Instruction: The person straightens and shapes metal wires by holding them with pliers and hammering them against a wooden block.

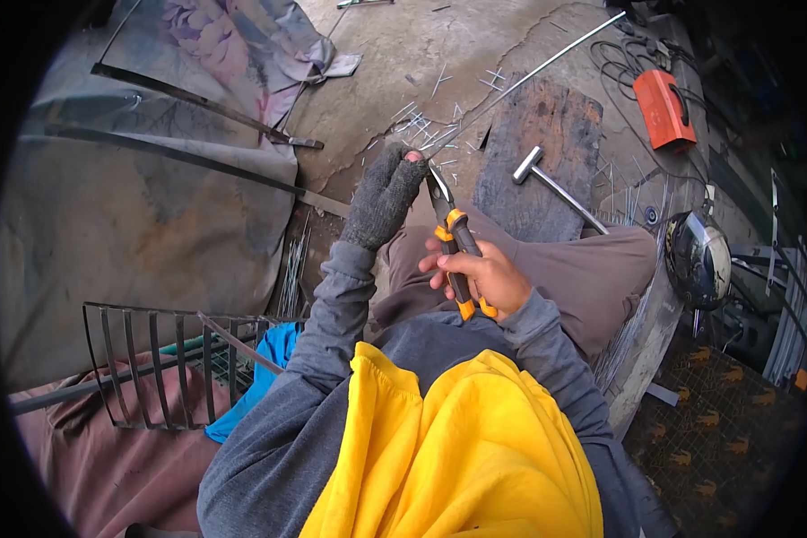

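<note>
Nearest, a yellow cloth (475, 448) covers the person's chest, on the near side of the wooden board (542, 148). Beyond it, also on the near side of the board, the combination pliers (457, 255) lie across the right hand (489, 278), with the thumb over the grips and the fingers curled beneath. That bare hand is partly open, grasping the pliers loosely by their black and yellow-orange handles, which stand a little apart. The long axis of the pliers slants away from the body and slightly to the left; the handle ends face the lap and the nose reaches the left fingertips.

The left hand (387, 193), in a dark grey knitted glove with a bare fingertip showing, is to the left of the board. Its fingers are bent and closed on the near end of a thin metal rod (560, 59), right beside the plier nose; whether the nose touches the rod cannot be told. The rod slants away to the right, past the far end of the board.

A metal hammer (560, 193) rests on the board, its handle slanting toward the person's right knee. Short cut rods (417, 130) are scattered left of the board. Farther off, right of the board, stands an orange box (662, 109) with cables beside it.
</note>
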A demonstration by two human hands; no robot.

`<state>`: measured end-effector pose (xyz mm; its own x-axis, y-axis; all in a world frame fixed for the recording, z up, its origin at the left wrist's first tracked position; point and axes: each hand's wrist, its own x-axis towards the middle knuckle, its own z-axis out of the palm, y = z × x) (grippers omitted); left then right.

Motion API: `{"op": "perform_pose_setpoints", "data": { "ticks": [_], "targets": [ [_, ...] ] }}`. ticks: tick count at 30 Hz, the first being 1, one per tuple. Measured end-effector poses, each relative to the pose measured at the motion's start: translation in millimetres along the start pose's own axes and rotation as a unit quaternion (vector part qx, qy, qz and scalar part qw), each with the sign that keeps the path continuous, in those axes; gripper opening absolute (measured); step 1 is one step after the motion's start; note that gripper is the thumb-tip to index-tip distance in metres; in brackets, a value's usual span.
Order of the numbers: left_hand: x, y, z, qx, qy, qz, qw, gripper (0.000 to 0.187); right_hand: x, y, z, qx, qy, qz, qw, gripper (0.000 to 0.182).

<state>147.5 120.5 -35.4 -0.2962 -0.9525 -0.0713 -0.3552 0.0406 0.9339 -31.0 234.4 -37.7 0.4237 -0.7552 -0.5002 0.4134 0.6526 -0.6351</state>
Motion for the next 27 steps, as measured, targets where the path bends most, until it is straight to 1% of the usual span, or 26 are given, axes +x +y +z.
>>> {"op": "perform_pose_setpoints", "data": {
  "ticks": [1, 2, 3, 4, 5, 9, 11, 12, 14, 15, 16, 17, 18, 19, 20, 21, 22, 23, 24, 26, 27],
  "targets": [
    [-1, -1, 1, 0.014, 0.005, 0.012, 1.0, 0.028, 1, 3, 0, 0.023, 0.001, 0.019, 1.0, 0.035],
    [-1, -1, 2, 0.028, 0.009, 0.025, 0.999, 0.034, 2, 6, 0, 0.024, 0.002, 0.017, 1.0, 0.035],
    [-2, 1, 3, 0.027, 0.007, 0.027, 0.999, 0.034, 2, 10, -1, 0.023, 0.003, 0.014, 1.0, 0.03],
    [-3, 3, 4, 0.006, -0.015, -0.013, 1.0, 0.035, 3, 14, -1, 0.022, 0.005, 0.012, 1.0, 0.025],
    [-4, 4, 5, -0.016, -0.036, -0.054, 0.998, 0.036, 4, 20, 1, 0.012, 0.03, -0.007, 0.999, 0.022],
    [-4, 3, 13, -0.06, -0.042, -0.062, 0.995, 0.037, 7, 29, -5, 0.013, 0.04, -0.018, 0.999, 0.02],
    [-3, -2, 14, -0.05, -0.068, -0.059, 0.995, 0.039, 5, 31, -11, -0.038, 0.067, -0.023, 0.997, 0.017],
    [-2, 0, 15, -0.051, -0.069, -0.059, 0.995, 0.039, 5, 31, -14, -0.038, 0.068, -0.023, 0.997, 0.017],
    [-2, 3, 16, -0.031, -0.096, -0.068, 0.993, 0.041, 4, 32, -19, -0.149, 0.119, -0.046, 0.981, 0.018],
    [-1, 2, 18, -0.032, -0.096, -0.069, 0.992, 0.041, 9, 41, -24, -0.149, 0.12, -0.046, 0.981, 0.018],
    [1, -1, 20, -0.005, -0.103, -0.076, 0.992, 0.042, 15, 52, -30, -0.275, 0.18, -0.163, 0.93, 0.018],
    [3, -3, 22, 0.022, -0.11, -0.083, 0.99, 0.043, 19, 61, -37, -0.392, 0.233, -0.275, 0.847, 0.019],
    [3, -1, 24, 0.021, -0.109, -0.082, 0.99, 0.043, 17, 58, -36, -0.393, 0.233, -0.275, 0.846, 0.019],
    [2, 2, 27, 0.023, -0.092, -0.077, 0.992, 0.042, 14, 54, -35, -0.324, 0.208, -0.212, 0.898, 0.02],
    [2, 3, 30, 0.025, -0.075, -0.073, 0.994, 0.041, 11, 50, -34, -0.251, 0.18, -0.146, 0.94, 0.022],
    [1, 1, 32, 0.025, -0.073, -0.074, 0.994, 0.041, 6, 42, -31, -0.252, 0.177, -0.144, 0.94, 0.022],
    [-1, -3, 34, -0.016, -0.047, -0.039, 0.998, 0.039, 0, 30, -28, -0.156, 0.129, -0.098, 0.974, 0.025],
    [-2, -6, 35, -0.056, -0.023, -0.003, 0.998, 0.037, -4, 22, -25, -0.057, 0.08, -0.05, 0.994, 0.027],
    [-4, 0, 33, -0.054, -0.027, -0.005, 0.998, 0.037, -6, 21, -22, -0.052, 0.082, -0.049, 0.994, 0.027],
    [-4, 16, 28, -0.094, -0.075, -0.049, 0.991, 0.035, -9, 17, -19, -0.007, 0.08, -0.039, 0.996, 0.032],
    [-3, 16, 26, -0.095, -0.075, -0.048, 0.992, 0.035, -11, 13, -18, -0.008, 0.08, -0.04, 0.996, 0.032]
  ]
}}
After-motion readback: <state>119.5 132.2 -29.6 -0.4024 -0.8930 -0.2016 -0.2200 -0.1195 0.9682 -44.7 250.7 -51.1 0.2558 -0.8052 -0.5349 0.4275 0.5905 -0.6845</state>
